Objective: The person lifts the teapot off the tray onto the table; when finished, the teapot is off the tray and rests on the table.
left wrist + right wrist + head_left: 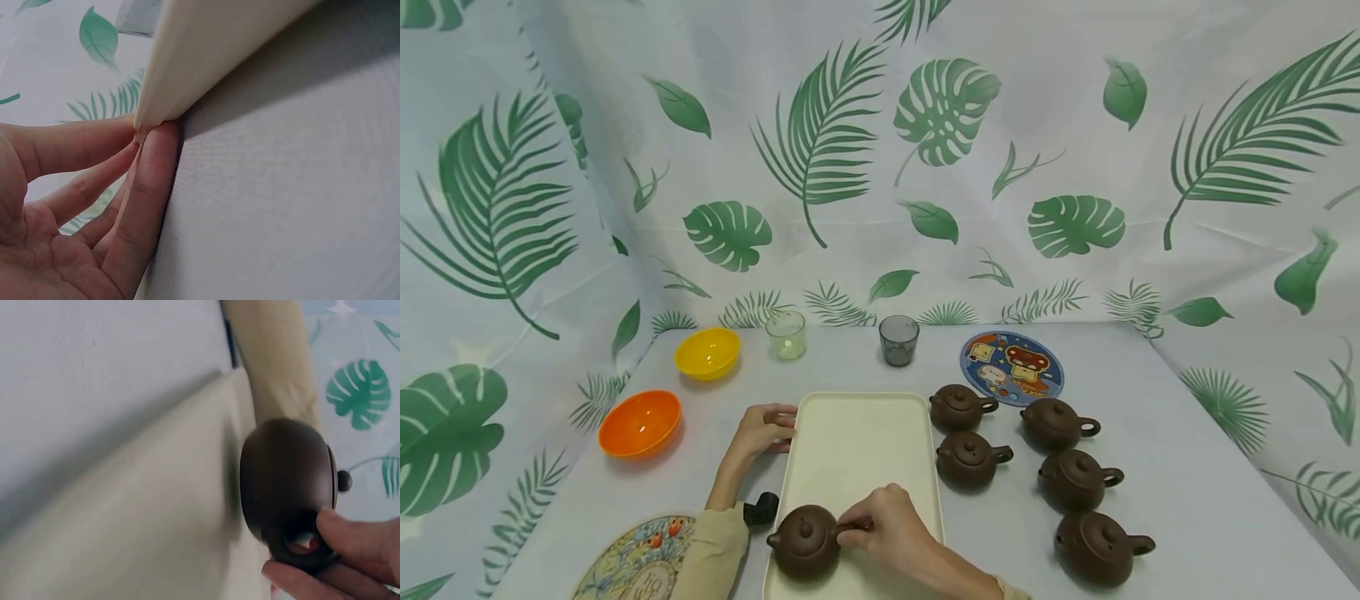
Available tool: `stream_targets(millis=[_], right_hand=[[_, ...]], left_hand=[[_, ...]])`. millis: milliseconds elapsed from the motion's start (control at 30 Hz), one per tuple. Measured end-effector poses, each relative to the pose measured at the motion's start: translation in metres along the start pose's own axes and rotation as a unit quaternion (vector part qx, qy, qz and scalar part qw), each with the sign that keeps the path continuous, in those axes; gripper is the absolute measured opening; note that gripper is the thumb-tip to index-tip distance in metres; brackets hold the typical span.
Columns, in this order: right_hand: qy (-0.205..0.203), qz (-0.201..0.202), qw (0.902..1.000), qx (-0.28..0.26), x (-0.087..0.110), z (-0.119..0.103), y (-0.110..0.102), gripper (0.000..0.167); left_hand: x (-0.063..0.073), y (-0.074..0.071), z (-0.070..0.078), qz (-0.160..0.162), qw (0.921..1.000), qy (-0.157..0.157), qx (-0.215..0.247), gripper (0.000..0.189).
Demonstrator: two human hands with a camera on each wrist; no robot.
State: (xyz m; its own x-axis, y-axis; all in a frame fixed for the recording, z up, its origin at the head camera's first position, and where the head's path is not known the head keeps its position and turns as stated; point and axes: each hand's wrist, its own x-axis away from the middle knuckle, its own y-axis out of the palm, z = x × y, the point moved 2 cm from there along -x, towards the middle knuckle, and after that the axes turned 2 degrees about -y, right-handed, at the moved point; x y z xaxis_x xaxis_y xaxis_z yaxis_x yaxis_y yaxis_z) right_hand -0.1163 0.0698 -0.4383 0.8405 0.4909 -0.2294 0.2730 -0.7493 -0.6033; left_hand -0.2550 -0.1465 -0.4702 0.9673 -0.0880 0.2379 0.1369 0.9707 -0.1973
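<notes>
My right hand (895, 529) pinches the handle of a dark brown teapot (806, 542) between thumb and fingers. Upright, its lid on, the teapot is at the near left part of a cream rectangular tray (861, 442), its spout toward the left rim. In the right wrist view, the base of the teapot (284, 478) is close over the tray (144, 506) and casts a shadow there. At the tray's left rim, my left hand (763, 429) grips the edge; the left wrist view shows fingertips (159, 140) right at the underside of the rim (153, 94).
Right of the tray stand several more brown teapots (972, 460), below a blue cartoon mat (985, 377). Behind are a green glass (786, 336) and a grey glass (898, 340). Leftward sit a yellow bowl (707, 354), an orange bowl (640, 425) and a patterned round mat (625, 558).
</notes>
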Motion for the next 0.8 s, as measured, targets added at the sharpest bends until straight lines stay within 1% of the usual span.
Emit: stream_targets(millis=[100,133,200,267,400,533,633,800], right_hand=[[-0.006,-0.005,0.9995,-0.03,0.006,0.003,-0.016,0.006],[-0.001,-0.008,0.9991,-0.042,0.008,0.004,-0.023,0.007],[0.013,-0.013,0.998,-0.06,0.015,0.007,-0.039,0.009],[0.028,-0.017,0.9972,-0.067,0.023,0.01,-0.057,0.01],[0.058,-0.019,0.9967,-0.054,0.045,0.023,-0.094,0.013],[0.077,-0.02,0.9966,-0.023,0.068,0.04,-0.125,0.014],[0.087,-0.02,0.996,-0.006,0.081,0.051,-0.139,0.013],[0.104,-0.023,0.9943,0.008,0.093,0.062,-0.15,0.013]], left_hand=[[0.0,0.001,-0.001,0.002,1.0,-0.001,0.0,0.041],[-0.001,0.001,-0.002,0.004,1.0,-0.002,-0.001,0.041],[-0.006,0.001,-0.009,0.01,1.0,-0.002,-0.001,0.041],[-0.005,0.001,-0.008,0.008,1.0,-0.003,-0.001,0.041],[-0.002,0.002,-0.006,0.005,1.0,-0.003,0.0,0.042],[-0.002,0.003,-0.005,0.005,1.0,-0.003,-0.001,0.042],[-0.003,0.002,-0.005,0.008,1.0,-0.004,-0.004,0.042],[-0.004,0.001,-0.005,0.012,0.9999,-0.007,-0.01,0.041]])
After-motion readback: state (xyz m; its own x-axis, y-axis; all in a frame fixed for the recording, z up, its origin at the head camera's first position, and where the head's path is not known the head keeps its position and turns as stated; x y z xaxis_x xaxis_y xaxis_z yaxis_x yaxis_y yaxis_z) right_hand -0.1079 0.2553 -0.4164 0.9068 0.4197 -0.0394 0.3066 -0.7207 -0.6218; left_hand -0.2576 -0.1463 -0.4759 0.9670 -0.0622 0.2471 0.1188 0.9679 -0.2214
